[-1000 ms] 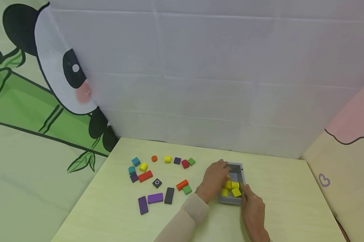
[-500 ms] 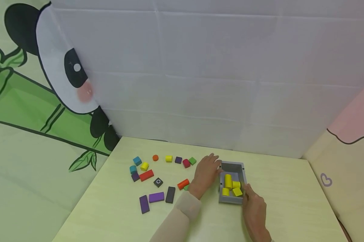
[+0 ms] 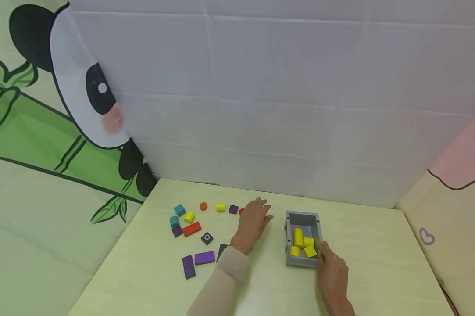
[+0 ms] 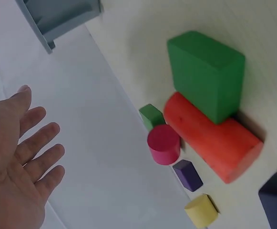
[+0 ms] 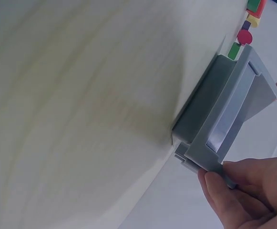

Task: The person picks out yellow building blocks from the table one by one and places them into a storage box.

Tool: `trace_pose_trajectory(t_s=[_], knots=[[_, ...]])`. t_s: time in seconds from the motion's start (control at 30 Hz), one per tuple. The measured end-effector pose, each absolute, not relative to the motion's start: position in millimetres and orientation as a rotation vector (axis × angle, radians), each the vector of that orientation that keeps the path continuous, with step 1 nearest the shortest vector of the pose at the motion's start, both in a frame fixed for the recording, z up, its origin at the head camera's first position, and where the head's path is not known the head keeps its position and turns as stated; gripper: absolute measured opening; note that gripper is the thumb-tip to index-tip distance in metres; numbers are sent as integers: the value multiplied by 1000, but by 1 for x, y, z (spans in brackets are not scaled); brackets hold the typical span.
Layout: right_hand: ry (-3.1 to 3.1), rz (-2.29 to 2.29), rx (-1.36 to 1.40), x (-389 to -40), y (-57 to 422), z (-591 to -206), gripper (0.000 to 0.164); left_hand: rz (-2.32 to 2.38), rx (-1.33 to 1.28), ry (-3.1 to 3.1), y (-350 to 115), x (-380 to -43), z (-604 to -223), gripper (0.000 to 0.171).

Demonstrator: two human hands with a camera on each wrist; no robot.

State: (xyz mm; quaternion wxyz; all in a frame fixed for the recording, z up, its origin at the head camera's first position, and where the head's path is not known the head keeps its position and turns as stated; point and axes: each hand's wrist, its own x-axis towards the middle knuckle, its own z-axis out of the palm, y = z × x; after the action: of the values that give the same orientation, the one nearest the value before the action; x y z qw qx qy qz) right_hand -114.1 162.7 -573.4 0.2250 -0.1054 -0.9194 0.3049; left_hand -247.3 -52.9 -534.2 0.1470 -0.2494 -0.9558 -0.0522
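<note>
— Gripping anything with your right hand (image 3: 333,274)?
— Yes. I pinch the grey tray (image 3: 301,263) at its edge, fingers and thumb together. Tray on the surface (image 3: 379,263), lower right of centre, head view.
— Contents?
— Yellow blocks (image 3: 298,238), gathered toward the tray's lower half in the frame.
— And your left hand (image 3: 253,224)?
— Bare. My fingers are loosely spread, nothing in them, just left of the tray and apart from it.
— Nearby?
— Left wrist view, right of centre: green block (image 4: 205,71) lying against a red cylinder (image 4: 210,136); pink cylinder (image 4: 164,144) beyond. Lower left, head view: two long purple blocks (image 3: 204,258), a blue block (image 3: 180,210) above them.
</note>
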Motion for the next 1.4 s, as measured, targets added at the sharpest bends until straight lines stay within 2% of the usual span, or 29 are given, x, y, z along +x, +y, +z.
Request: trace_pose_trajectory(t_s=[0.6, 1.4], knots=[[-2510, 845, -277, -112, 162, -574, 27, -386, -550, -2837, -98, -262, -548, 33], [-2524, 833, -279, -115, 163, -576, 27, -454, -272, -2932, -150, -281, -561, 31]])
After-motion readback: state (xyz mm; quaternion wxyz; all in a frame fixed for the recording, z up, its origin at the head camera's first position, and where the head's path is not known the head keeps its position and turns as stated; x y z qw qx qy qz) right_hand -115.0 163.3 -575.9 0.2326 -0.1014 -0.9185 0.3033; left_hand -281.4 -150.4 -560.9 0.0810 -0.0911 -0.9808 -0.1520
